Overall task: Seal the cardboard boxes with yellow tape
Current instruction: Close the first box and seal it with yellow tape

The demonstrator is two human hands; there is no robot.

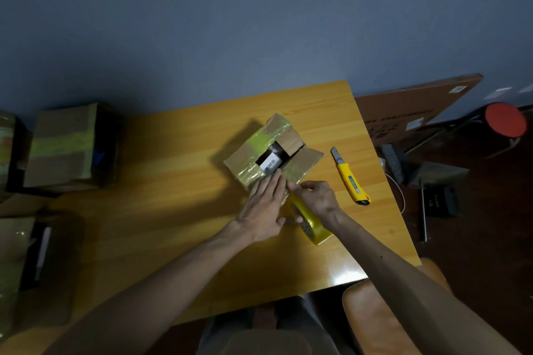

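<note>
The fingers (272,181) of the left hand (264,207) are stretched straight and laid flat on the near side of the cardboard box (259,147), where a band of glossy tape is pressed down under them. The fingers (297,186) of the right hand (315,199) are curled, and a strip of the yellow tape (310,222) is pinched between them just beside the left fingertips, at the box's near corner. The roll itself is seen under the right wrist, between the two hands, tilted on edge; whether it rests on the tabletop (173,167) cannot be told.

The box is placed toward the far right part of the tabletop. Its top flaps are not closed: a gap is left in the middle, through which a dark item with a white barcode label (270,164) is seen. Older yellowish tape is stuck across the flaps.

A yellow utility knife (350,177) is laid near the right edge of the tabletop, apart from the box and the right hand. At the left edge, a taped box (66,147) is seen in shadow.
</note>
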